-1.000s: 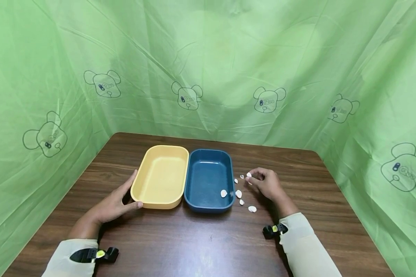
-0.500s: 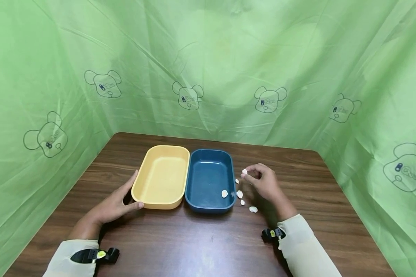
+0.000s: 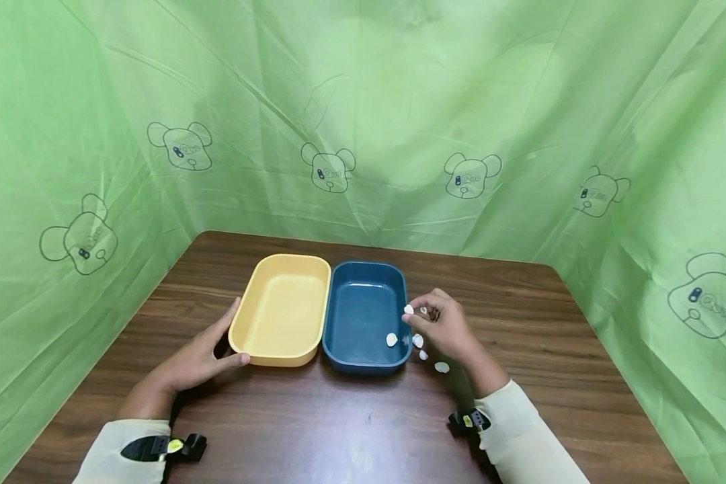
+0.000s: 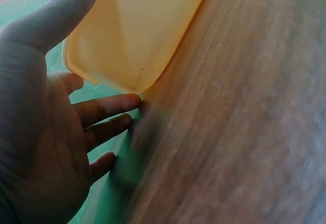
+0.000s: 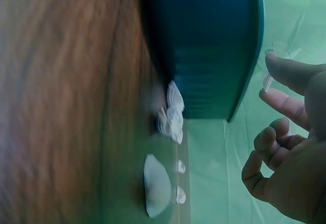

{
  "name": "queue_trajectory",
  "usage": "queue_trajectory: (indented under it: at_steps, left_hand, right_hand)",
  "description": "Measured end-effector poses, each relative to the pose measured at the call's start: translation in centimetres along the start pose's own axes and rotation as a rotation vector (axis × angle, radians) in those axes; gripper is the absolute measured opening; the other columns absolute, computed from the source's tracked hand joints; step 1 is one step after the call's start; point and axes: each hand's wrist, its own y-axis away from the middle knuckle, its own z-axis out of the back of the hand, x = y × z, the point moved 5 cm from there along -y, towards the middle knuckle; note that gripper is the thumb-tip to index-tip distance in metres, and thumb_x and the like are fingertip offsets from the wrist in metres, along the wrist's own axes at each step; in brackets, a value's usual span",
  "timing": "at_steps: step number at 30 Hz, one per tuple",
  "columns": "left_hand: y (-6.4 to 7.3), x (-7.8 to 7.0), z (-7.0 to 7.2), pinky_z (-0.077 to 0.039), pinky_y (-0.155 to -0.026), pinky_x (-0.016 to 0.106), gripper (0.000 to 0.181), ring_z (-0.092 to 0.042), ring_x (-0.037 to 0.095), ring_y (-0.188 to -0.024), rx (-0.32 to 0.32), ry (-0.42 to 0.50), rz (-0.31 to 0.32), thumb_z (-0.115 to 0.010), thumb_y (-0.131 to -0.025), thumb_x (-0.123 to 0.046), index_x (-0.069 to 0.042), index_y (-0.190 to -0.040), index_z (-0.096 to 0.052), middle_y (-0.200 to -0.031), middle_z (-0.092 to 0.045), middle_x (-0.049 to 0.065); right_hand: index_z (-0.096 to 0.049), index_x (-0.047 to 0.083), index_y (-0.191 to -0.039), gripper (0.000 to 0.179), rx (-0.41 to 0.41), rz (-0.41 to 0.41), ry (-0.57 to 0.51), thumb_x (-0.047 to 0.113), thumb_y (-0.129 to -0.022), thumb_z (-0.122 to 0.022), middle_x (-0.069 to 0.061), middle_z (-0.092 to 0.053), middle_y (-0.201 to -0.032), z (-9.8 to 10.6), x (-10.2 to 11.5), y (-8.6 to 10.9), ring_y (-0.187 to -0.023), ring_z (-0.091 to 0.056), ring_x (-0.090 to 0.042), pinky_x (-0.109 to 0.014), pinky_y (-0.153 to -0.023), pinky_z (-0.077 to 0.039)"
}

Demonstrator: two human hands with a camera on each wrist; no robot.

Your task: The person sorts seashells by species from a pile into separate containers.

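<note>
My right hand (image 3: 450, 329) pinches a small white seashell (image 3: 408, 310) between thumb and index finger, right at the right rim of the blue tray (image 3: 363, 309). In the right wrist view the ribbed seashell (image 5: 267, 80) shows between the two fingertips, above the table, with the other fingers curled. One white shell (image 3: 392, 340) lies inside the blue tray near its front right corner. At the yellow tray (image 3: 284, 312), my left hand (image 3: 190, 363) rests with spread fingers along the left side and the thumb against the front left corner.
More shells lie on the wooden table (image 3: 314, 423) right of the blue tray, including a larger flat shell (image 3: 441, 368) and another shell (image 3: 418, 341) beside the tray wall. Both trays stand side by side. Green cloth (image 3: 363, 121) surrounds the table's back and sides.
My right hand has moved left with the pinched shell, from over the table to the blue tray's right rim. The left hand and both trays have stayed put.
</note>
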Motion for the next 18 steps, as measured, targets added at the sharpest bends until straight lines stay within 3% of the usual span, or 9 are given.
queue_trajectory:
  at_steps: [8, 10, 15, 18]
  left_hand:
    - [0.1, 0.1, 0.0, -0.013, -0.114, -0.003, 0.116, -0.012, -0.012, -0.157, 0.001, 0.001, 0.019, -0.085, -0.096, -0.018, -0.024, -0.178, -0.004, -0.181, -0.013, 0.029]
    - [0.1, 0.1, 0.0, -0.013, -0.114, -0.003, 0.116, -0.013, -0.003, -0.16, 0.002, 0.001, 0.029, -0.085, -0.096, -0.019, -0.024, -0.178, -0.004, -0.181, -0.013, 0.03]
    - [0.0, 0.1, 0.0, -0.012, -0.113, -0.003, 0.115, -0.017, 0.037, -0.164, 0.007, 0.004, 0.049, -0.085, -0.096, -0.02, -0.025, -0.178, -0.005, -0.181, -0.01, 0.03]
    - [0.0, 0.1, 0.0, -0.012, -0.112, -0.004, 0.115, -0.018, 0.047, -0.162, 0.009, 0.003, 0.051, -0.085, -0.096, -0.02, -0.025, -0.178, -0.005, -0.181, -0.01, 0.03]
  right_hand:
    - [-0.085, 0.013, -0.101, 0.019, 0.035, -0.006, 0.046, 0.015, -0.086, -0.095, -0.003, -0.056, -0.091, -1.3, 1.1, 0.5, -0.093, -0.054, -0.036, -0.03, -0.079, -0.04]
    - [-0.085, 0.013, -0.103, 0.02, 0.047, -0.026, 0.056, 0.017, -0.086, -0.095, -0.002, -0.054, -0.092, -1.6, 1.4, 0.7, -0.095, -0.054, -0.037, -0.03, -0.079, -0.04]
    - [-0.086, 0.016, -0.106, 0.021, 0.079, -0.064, 0.092, 0.023, -0.088, -0.094, -0.011, -0.054, -0.096, -2.2, 1.9, 1.0, -0.097, -0.056, -0.035, -0.03, -0.076, -0.041]
    - [-0.086, 0.017, -0.106, 0.021, 0.089, -0.061, 0.131, 0.026, -0.089, -0.094, -0.014, -0.056, -0.1, -2.5, 2.1, 1.1, -0.094, -0.056, -0.03, -0.03, -0.075, -0.041]
